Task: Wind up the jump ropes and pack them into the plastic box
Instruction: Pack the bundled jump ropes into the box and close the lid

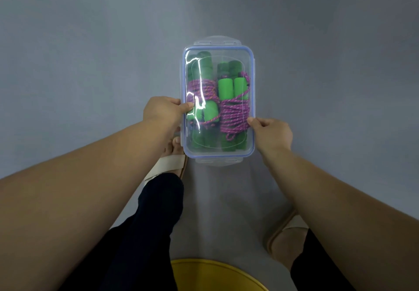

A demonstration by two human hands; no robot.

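One clear plastic box (218, 156) with a blue seal round its rim is held between the two hands over the grey floor (90, 52), a little right of centre. Its transparent lid (223, 57) sits on top, and the latch flaps at the far and near ends stick out flat. Inside lie two wound jump ropes side by side, each with a pair of bright green handles bound by turns of pink-and-purple speckled cord. The left jump rope (201, 88) has its cord wrapped toward the far half. The right jump rope (234, 114) has its cord wrapped toward the near half, with a loose loop hanging at the near end. Glare streaks the lid over the left bundle.

The left hand (162, 111) grips the box's left edge, thumb laid on the lid and fingers curled under. The right hand (271, 134) grips the right edge the same way, thumb tip on the lid.

Below, two feet in pale sandals stand on the floor. The box's near left corner covers the toes of the left sandal (167, 163), and the right sandal (286, 238) is nearer. Two dark trouser legs (145, 234) show, and one yellow rounded object (210, 272) sits at the near edge.
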